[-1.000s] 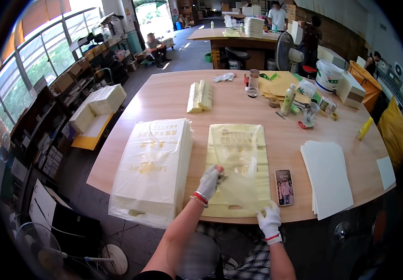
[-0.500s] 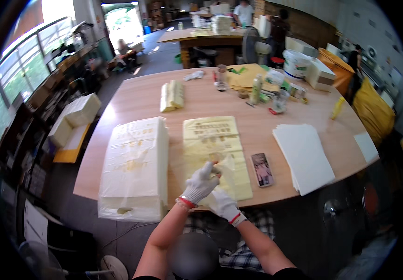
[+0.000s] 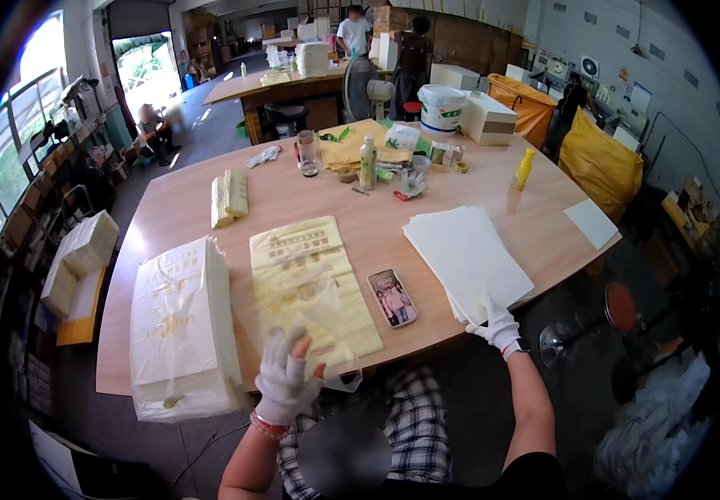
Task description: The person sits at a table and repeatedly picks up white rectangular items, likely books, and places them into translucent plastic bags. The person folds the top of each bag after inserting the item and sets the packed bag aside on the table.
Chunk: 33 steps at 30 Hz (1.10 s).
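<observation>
My left hand (image 3: 286, 377), in a white glove with bare fingertips, is raised at the table's near edge, fingers apart. Clear plastic film (image 3: 333, 321) lies against or just behind it; whether any finger pinches the film is hard to see. Beneath the film is a flat pale-yellow stack of printed bags (image 3: 297, 250). My right hand (image 3: 500, 327), also gloved, touches the near corner of a fanned stack of white sheets (image 3: 468, 254), fingers on top and thumb spread to the left. Between the stacks lies a phone (image 3: 393, 298) with a picture on its back.
A tall plastic-wrapped white stack (image 3: 176, 317) stands on the left, with a rolled yellow bundle (image 3: 229, 198) behind it. Farther back are a green-capped bottle (image 3: 367, 164), a white bucket (image 3: 441, 108) and a yellow bottle (image 3: 523, 169). People are at the back; a stool (image 3: 621, 306) is at right.
My hands have parted: the right has moved from the film over to the white sheets, and the left has opened near the table edge. The view has swung to the right.
</observation>
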Motion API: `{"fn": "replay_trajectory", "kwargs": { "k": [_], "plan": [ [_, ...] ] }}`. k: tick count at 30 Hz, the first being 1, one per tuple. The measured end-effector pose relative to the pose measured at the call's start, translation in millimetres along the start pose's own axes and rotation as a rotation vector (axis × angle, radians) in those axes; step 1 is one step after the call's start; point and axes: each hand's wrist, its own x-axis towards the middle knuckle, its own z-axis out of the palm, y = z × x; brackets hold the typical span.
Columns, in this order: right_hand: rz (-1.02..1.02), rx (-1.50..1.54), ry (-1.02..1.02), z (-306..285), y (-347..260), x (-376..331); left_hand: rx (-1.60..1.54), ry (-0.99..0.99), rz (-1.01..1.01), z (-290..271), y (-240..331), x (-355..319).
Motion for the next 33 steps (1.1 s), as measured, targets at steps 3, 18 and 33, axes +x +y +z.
{"fn": "replay_trajectory", "kwargs": {
  "k": [3, 18, 33],
  "plan": [
    [-0.043, 0.2, 0.067, -5.6, 19.8, 15.1, -0.174, -0.08, 0.082, 10.6, 28.5, 0.1],
    [-0.597, 0.551, -0.061, -52.2, -92.3, -108.8, -1.53, -0.793, -0.936, 185.9, 76.1, -37.8],
    [0.074, 1.628, 0.047, 47.5, -195.5, -131.0, -0.245, -0.465, -0.166, 60.1, 87.9, -36.0]
  ]
}}
